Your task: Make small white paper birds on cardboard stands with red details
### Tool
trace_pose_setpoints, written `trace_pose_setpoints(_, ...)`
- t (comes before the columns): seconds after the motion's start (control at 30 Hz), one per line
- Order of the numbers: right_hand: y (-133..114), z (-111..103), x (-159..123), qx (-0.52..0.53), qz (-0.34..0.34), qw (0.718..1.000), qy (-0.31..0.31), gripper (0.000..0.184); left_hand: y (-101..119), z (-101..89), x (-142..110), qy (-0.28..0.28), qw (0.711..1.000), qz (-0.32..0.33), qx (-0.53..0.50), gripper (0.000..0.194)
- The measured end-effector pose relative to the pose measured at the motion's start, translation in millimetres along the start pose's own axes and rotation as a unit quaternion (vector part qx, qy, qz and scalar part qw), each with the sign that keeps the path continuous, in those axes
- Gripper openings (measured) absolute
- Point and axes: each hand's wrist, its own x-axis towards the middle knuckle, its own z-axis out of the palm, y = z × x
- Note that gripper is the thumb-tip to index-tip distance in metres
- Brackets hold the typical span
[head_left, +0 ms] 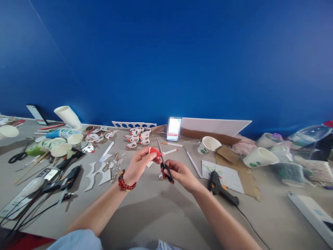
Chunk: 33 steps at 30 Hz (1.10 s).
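- The person's left hand [140,162] pinches a red piece [154,151] at centre, thumb partly covering it.
- The right hand [182,174] grasps scissors [162,165] just beside it, fingers hiding some handle; blades point up, slightly left, long axis steep; contact with the piece is unclear.
- A white object [308,210], lower right, is cut off.

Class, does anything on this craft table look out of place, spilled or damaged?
Yes: small scraps lie strewn loose, left of centre, like unswept waste; the green-marked paper cup at right lies on its side, where cups usually stand upright.
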Motion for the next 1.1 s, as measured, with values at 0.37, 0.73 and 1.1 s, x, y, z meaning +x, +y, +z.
trace_pose_setpoints(0.37,-2,0,-6,-0.084,-0.015,0.996,-0.035,0.053,10,-3.6,1,0.034,0.986,0.102,0.124,0.021)
trace_pose_setpoints(0.73,0,4,-8,-0.108,-0.009,0.994,-0.003,0.052,15,2.5,-1,0.045,0.985,0.087,0.145,0.021)
trace_pose_setpoints(1.1,9,4,-6,-0.173,-0.026,0.984,0.030,0.053,11,4.2,-2,0.059,0.985,0.077,0.140,0.021)
